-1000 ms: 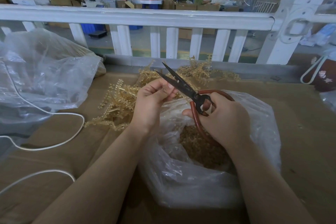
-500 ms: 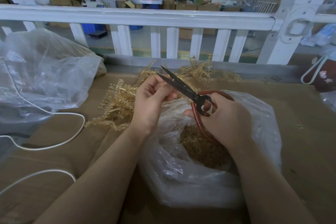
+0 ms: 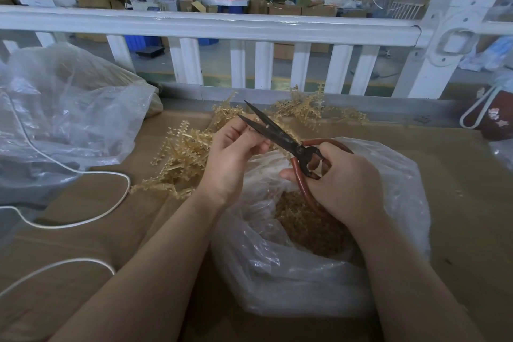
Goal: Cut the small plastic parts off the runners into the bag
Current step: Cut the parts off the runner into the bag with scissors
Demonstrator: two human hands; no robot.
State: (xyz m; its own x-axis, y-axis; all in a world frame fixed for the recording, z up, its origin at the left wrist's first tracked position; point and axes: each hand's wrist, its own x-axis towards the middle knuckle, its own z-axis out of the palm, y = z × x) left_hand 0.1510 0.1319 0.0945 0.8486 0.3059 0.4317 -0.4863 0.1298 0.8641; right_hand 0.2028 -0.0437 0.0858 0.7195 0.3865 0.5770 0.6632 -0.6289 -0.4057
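Right hand (image 3: 344,183): grip wrapped round the red-handled scissors (image 3: 280,137), blades parted.
Left hand (image 3: 231,158): fingertips pinching something small at the blades; too small to tell.
Bag (image 3: 305,283): under both hands, cut parts (image 3: 308,226) inside.
Runners (image 3: 183,153): heaped on the worktop (image 3: 469,203), behind the left hand.

1. Scissors (image 3: 277,133): dark, dull metal blades, smooth reddish-brown coated handles.
2. Bag (image 3: 319,280): thin, clear, glossy, crinkled plastic film.
3. Runners (image 3: 186,153): translucent amber plastic.
4. Tabletop (image 3: 458,203): matt brown cardboard.
5. Railing (image 3: 211,26), upper frame: glossy white painted.
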